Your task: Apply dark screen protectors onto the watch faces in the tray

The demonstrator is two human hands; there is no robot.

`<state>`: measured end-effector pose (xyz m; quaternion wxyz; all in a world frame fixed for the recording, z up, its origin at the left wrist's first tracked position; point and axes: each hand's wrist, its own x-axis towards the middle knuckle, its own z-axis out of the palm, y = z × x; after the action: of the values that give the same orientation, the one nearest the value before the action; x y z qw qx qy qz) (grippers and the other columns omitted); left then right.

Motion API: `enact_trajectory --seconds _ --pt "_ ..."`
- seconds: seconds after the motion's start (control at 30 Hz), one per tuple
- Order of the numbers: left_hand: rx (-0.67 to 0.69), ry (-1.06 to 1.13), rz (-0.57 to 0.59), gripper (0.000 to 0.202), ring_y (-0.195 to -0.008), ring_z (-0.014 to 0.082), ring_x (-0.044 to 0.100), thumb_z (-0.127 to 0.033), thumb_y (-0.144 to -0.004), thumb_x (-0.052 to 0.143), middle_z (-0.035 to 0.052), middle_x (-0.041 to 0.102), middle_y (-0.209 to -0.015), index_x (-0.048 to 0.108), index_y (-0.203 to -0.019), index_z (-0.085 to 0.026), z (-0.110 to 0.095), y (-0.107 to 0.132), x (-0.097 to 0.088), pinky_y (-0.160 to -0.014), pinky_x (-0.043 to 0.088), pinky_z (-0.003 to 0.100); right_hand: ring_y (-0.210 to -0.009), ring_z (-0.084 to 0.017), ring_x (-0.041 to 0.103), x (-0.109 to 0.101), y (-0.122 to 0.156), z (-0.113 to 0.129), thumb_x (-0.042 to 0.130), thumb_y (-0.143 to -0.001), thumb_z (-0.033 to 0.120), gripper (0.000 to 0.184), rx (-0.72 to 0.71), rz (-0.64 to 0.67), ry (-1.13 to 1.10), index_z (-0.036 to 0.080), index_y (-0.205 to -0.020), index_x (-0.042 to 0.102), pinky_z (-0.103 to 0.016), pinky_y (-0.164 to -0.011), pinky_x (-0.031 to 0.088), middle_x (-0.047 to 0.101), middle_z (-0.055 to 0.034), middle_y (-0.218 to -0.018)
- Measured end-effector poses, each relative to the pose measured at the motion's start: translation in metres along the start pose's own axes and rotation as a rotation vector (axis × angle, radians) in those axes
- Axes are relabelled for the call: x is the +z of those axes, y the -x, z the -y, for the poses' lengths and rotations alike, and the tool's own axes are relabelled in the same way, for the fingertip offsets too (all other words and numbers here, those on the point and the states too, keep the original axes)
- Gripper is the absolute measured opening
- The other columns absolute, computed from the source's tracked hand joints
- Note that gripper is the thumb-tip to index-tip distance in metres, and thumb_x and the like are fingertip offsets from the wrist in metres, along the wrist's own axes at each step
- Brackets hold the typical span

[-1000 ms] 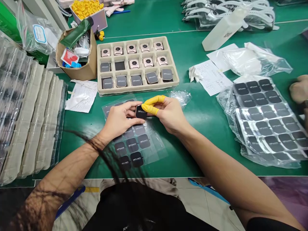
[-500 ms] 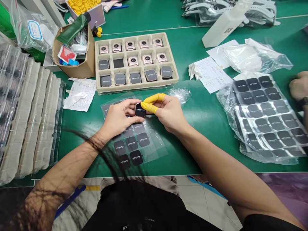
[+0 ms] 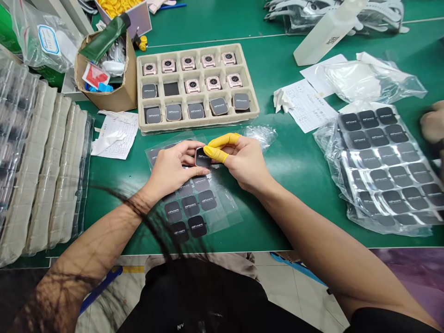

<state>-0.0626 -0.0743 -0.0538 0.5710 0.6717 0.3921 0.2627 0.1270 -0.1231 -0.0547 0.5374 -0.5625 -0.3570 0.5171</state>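
Note:
Between my two hands is a small smartwatch case [image 3: 202, 158], its black face bearing white "HiFuture" lettering. My left hand [image 3: 169, 172] grips its left side, fingers behind and thumb along the lower edge. On my right hand [image 3: 246, 162], yellow finger cots cover the thumb and index finger, which pinch the upper right corner of the face. Beneath the hands lies a clear sheet of black screen films [image 3: 190, 206], partly hidden by my left hand. Beyond them stands a pulp tray [image 3: 201, 126] holding several watch cases, some pink back up, others dark face up; one compartment shows only its black bottom.
Stacked trays [image 3: 41, 171] stand at the left, behind them a cardboard box [image 3: 121, 95] of odds and ends. At the right are more film sheets [image 3: 391, 171], papers [image 3: 308, 108] and a white bottle [image 3: 319, 41]. Another person's blurred hand [image 3: 433, 122] shows at the right edge.
The view has shifted very slightly. Both hands keep the same hold on the watch case, and the blurred hand at the right edge has moved a little.

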Motion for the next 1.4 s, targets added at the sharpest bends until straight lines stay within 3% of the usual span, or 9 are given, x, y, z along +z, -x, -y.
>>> enact_trajectory --seconds 0.43,0.6,0.7,0.8,0.9,0.97,1.1,1.23,1.4 --pt "0.005 -0.019 -0.004 0.068 -0.092 0.0231 0.081 -0.036 -0.067 0.102 0.0089 0.084 -0.108 0.075 -0.127 -0.018 0.000 0.000 0.000 -0.094 0.064 0.037 -0.088 -0.022 0.073 -0.003 0.001 -0.004 0.100 -0.065 0.058 0.048 -0.059 0.021 0.083 0.024 -0.089 0.078 -0.042 -0.087 0.065 0.079 -0.0047 -0.098" --pt "-0.014 0.094 -0.045 0.059 -0.084 0.0172 0.078 -0.025 -0.066 0.100 0.0080 0.082 -0.106 0.073 -0.119 -0.016 0.001 -0.001 0.001 -0.082 0.064 0.030 -0.109 -0.027 0.070 -0.026 0.002 0.000 0.081 -0.086 0.066 0.056 -0.437 -0.150 0.531 0.029 -0.129 0.076 -0.048 -0.091 0.066 0.063 -0.0112 -0.141" --pt "-0.023 0.176 -0.065 0.058 -0.082 0.0154 0.077 -0.022 -0.064 0.099 0.0070 0.081 -0.103 0.072 -0.115 -0.016 0.001 -0.002 0.002 -0.081 0.064 0.030 -0.131 -0.036 0.063 -0.034 0.001 -0.002 0.069 -0.096 0.065 0.053 -0.631 -0.016 0.804 0.034 -0.138 0.074 -0.059 -0.108 0.058 0.057 -0.0124 -0.154" --pt "-0.036 0.257 -0.079 0.058 -0.083 0.0155 0.077 -0.023 -0.063 0.100 0.0070 0.081 -0.104 0.071 -0.114 -0.017 0.002 -0.002 0.003 -0.083 0.065 0.032 -0.148 -0.042 0.051 -0.031 0.002 -0.007 0.074 -0.093 0.062 0.049 -0.638 0.216 1.071 0.043 -0.139 0.074 -0.066 -0.123 0.046 0.046 -0.0040 -0.171" --pt "-0.042 0.277 -0.100 0.061 -0.084 0.0164 0.077 -0.026 -0.061 0.101 0.0064 0.081 -0.103 0.070 -0.112 -0.017 0.003 -0.001 0.003 -0.084 0.066 0.033 -0.156 -0.047 0.039 -0.028 0.002 -0.009 0.070 -0.098 0.055 0.045 -0.595 0.122 1.240 0.048 -0.142 0.072 -0.075 -0.126 0.035 0.040 0.0009 -0.176" --pt "-0.044 0.270 -0.111 0.060 -0.083 0.0163 0.077 -0.026 -0.062 0.101 0.0060 0.080 -0.101 0.070 -0.112 -0.017 0.003 -0.001 0.003 -0.082 0.066 0.033 -0.159 -0.048 0.035 -0.027 0.002 -0.008 0.067 -0.100 0.056 0.046 -0.618 0.062 1.260 0.047 -0.145 0.071 -0.076 -0.126 0.033 0.040 -0.0002 -0.176" --pt "-0.046 0.286 -0.127 0.057 -0.082 0.0165 0.077 -0.022 -0.061 0.100 0.0062 0.081 -0.102 0.071 -0.110 -0.018 0.003 -0.001 0.003 -0.081 0.065 0.032 -0.161 -0.045 0.033 -0.025 0.001 -0.008 0.065 -0.098 0.064 0.047 -0.636 0.154 1.304 0.045 -0.140 0.074 -0.072 -0.128 0.034 0.049 -0.0015 -0.171" --pt "-0.037 0.287 -0.155 0.058 -0.081 0.0158 0.076 -0.025 -0.060 0.102 0.0054 0.079 -0.098 0.071 -0.109 -0.017 0.003 -0.001 0.003 -0.077 0.064 0.030 -0.152 -0.048 0.042 -0.028 -0.002 -0.012 0.045 -0.108 0.053 0.050 -0.628 -0.210 1.200 0.033 -0.147 0.071 -0.077 -0.116 0.042 0.046 -0.0121 -0.172" --pt "-0.023 0.304 -0.142 0.063 -0.077 0.0140 0.075 -0.023 -0.057 0.103 0.0048 0.080 -0.098 0.071 -0.110 -0.017 0.005 -0.001 0.003 -0.074 0.061 0.027 -0.147 -0.044 0.049 -0.026 -0.005 -0.013 0.053 -0.103 0.053 0.044 -0.692 0.016 1.151 0.043 -0.141 0.073 -0.073 -0.117 0.045 0.055 -0.0066 -0.165"
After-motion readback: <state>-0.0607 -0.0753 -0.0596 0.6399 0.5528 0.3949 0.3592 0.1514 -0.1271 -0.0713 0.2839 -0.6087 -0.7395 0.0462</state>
